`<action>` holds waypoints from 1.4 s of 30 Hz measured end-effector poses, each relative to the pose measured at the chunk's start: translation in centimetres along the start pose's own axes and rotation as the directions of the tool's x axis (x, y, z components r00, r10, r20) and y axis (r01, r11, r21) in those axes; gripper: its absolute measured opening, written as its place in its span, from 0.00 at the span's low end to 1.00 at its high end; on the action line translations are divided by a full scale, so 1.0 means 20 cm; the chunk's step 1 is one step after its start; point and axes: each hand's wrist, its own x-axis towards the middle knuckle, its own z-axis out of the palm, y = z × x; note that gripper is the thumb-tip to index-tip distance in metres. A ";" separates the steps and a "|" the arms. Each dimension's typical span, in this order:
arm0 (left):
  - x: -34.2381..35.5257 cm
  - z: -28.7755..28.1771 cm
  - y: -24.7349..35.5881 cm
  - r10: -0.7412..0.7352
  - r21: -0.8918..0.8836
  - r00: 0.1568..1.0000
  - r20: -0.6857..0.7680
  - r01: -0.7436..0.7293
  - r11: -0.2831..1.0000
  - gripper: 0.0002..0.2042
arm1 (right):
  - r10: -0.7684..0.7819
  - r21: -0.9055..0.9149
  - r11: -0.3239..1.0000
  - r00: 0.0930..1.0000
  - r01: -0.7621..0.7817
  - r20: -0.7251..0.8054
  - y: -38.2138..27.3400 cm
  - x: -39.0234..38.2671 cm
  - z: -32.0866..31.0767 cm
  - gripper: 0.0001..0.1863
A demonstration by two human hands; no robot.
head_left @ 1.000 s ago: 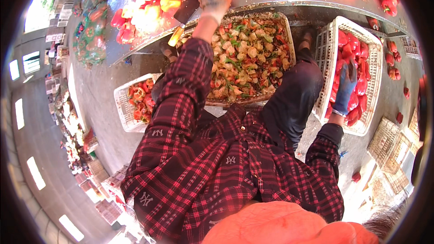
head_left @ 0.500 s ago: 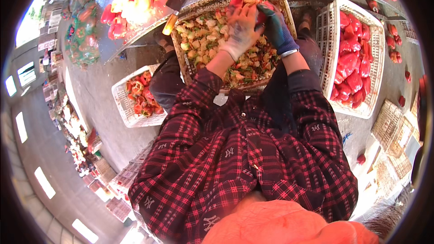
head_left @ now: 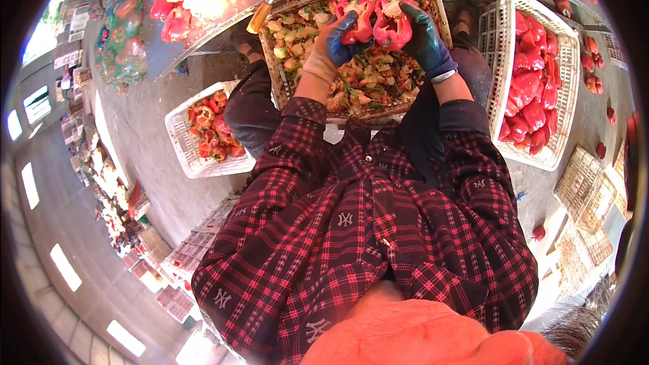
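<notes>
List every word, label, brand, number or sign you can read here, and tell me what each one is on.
Plaid shirt: a pale emblem of interlocked letters, repeated on chest and sleeves; readable, but I won't copy it out or name it.
Pale crates at far right: any marks are too small and blurred to read.
White crate of red peppers: no lettering I can make out.
</notes>
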 end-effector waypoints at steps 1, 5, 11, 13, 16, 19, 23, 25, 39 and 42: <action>0.01 0.00 -0.03 0.088 0.068 0.995 -0.057 -0.084 0.994 0.19 | -0.065 -0.016 0.998 0.998 0.065 -0.022 0.01 -0.01 -0.02 0.18; 0.16 0.05 -0.13 0.575 0.553 0.792 -0.205 -0.391 0.736 0.15 | -0.170 -0.019 0.985 0.963 0.170 -0.209 0.04 0.03 -0.09 0.18; 0.33 0.27 0.09 0.721 0.540 0.602 -0.343 -0.502 0.676 0.22 | -0.275 0.149 0.950 0.961 0.275 -0.018 -0.11 -0.02 0.05 0.18; 0.39 0.32 0.28 0.806 0.751 0.581 -0.114 -0.480 0.452 0.19 | -0.271 0.146 0.950 0.961 0.277 -0.058 -0.09 -0.02 0.08 0.19; 0.50 0.34 0.57 0.680 0.959 0.727 -0.099 -0.113 0.261 0.17 | -0.287 0.132 0.944 0.949 0.303 -0.128 -0.02 0.00 -0.01 0.22; 0.51 0.20 0.56 0.783 0.856 0.491 0.382 0.131 -0.500 0.15 | -0.319 0.017 0.946 0.940 0.324 -0.120 -0.01 0.04 0.00 0.28; 0.19 0.41 0.21 0.509 0.990 0.852 0.120 -0.140 0.000 0.14 | -0.474 -0.282 0.858 0.874 0.430 -0.106 -0.05 0.01 0.01 0.33; 0.11 0.42 0.05 0.422 0.958 0.905 0.049 -0.162 0.236 0.16 | -0.484 -0.506 0.766 0.874 0.396 -0.048 -0.05 -0.03 0.13 0.35; 0.11 0.24 -0.03 0.073 0.062 0.996 0.043 -0.075 0.995 0.07 | -0.218 -0.257 0.946 0.975 0.200 -0.042 0.03 -0.07 0.09 0.35; 0.11 0.28 -0.05 0.056 0.100 0.993 0.099 -0.066 0.993 0.08 | -0.177 -0.242 0.960 0.975 0.141 -0.134 0.01 -0.10 0.18 0.29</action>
